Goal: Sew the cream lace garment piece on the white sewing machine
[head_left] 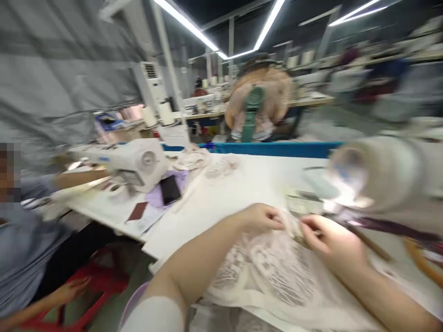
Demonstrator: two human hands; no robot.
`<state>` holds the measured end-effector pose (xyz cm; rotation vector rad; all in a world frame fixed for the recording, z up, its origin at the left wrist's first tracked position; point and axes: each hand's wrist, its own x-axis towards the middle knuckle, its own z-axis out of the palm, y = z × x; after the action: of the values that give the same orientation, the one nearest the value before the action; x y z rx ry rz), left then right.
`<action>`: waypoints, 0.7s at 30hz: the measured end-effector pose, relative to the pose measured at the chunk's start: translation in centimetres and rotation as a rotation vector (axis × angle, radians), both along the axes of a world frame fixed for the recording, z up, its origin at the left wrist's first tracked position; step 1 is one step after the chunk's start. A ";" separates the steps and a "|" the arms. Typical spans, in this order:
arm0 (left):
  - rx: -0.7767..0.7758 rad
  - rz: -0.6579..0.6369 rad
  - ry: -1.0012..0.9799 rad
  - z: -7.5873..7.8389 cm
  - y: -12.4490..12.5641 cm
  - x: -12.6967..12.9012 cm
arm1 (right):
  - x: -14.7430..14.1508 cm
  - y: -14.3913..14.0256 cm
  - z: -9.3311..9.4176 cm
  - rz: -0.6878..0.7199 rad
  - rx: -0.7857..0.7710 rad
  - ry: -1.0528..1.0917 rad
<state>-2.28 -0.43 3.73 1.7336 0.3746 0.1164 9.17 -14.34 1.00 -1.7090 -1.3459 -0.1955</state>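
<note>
Evidently both hands are at the lace (277, 272): the left hand (261, 219) has its grip pinched on the upper edge, and the right hand (334, 240) pinches it just beside a blurred machine (391, 170). The lace spreads below them, between the forearms, at the bench (221, 203). Leftward, a phone (170, 189) lies on purple paper (154, 198) near another machine (148, 159) and a seated person (20, 267).

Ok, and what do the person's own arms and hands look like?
The left arm has a whitish sleeve ending near the elbow, forearm bare. The right forearm is bare too, any sleeve out of view. Left hand and right hand are ungloved; no watch or bracelet shows.
</note>
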 end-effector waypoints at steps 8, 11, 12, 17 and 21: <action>-0.052 -0.061 0.040 0.2 0.8 0.5 | 0.6 0.4 -1.2 -0.123 -0.021 0.107; -0.026 -0.024 0.037 0.4 0.4 0.4 | 0.3 0.3 -1.0 -0.089 -0.020 0.148; -0.023 -0.014 0.029 0.4 0.3 0.4 | 0.3 0.3 -1.0 -0.075 -0.023 0.153; -0.046 0.059 -0.066 0.2 -0.3 0.9 | -0.1 0.3 -0.8 -0.011 -0.048 0.124; -0.100 0.131 -0.098 0.2 -0.3 1.1 | -0.3 0.3 -0.9 0.009 -0.059 0.067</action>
<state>-1.22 -0.78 3.91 1.5977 0.4150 0.2718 8.89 -14.04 0.10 -1.7435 -1.3213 -0.0934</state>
